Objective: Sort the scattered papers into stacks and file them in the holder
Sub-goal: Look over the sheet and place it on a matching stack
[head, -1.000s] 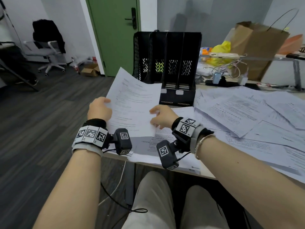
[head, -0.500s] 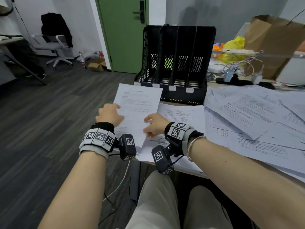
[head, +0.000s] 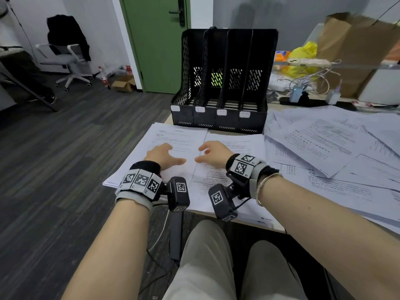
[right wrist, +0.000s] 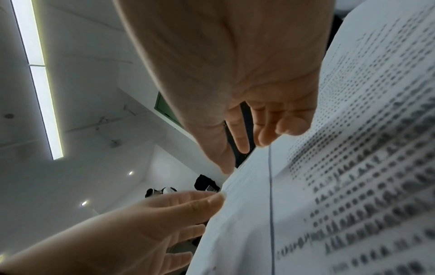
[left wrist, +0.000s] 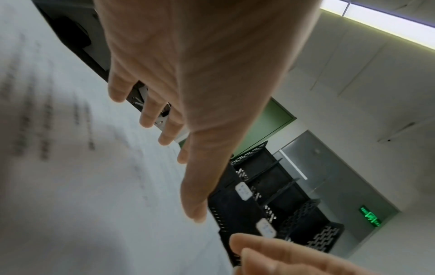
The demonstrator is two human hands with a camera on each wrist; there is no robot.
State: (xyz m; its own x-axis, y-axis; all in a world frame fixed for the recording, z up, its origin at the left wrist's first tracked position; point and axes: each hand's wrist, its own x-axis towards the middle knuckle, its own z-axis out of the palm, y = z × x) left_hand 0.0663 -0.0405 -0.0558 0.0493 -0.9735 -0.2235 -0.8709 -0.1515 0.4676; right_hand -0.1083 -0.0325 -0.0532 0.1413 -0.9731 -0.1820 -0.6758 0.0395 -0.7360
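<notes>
Both hands hover loose and empty over the tabletop (head: 242, 221): the left hand (head: 162, 155) above a sheet (head: 179, 135) lying flat, the right hand (head: 213, 153) above a second stack (head: 236, 144) beside it. Sorting appears to be under way, with nothing filed. The next move probably calls for another page from the scattered papers (head: 329, 144), well to the right. The black holder (head: 218, 118) stands just beyond, its slots seemingly empty. A paper bag (head: 355, 50) and cables (head: 311, 76) crowd the far edge, clear of the reach.

The desk (head: 223, 132) bears a black file holder (head: 218, 118) and scattered papers (head: 324, 144).
</notes>
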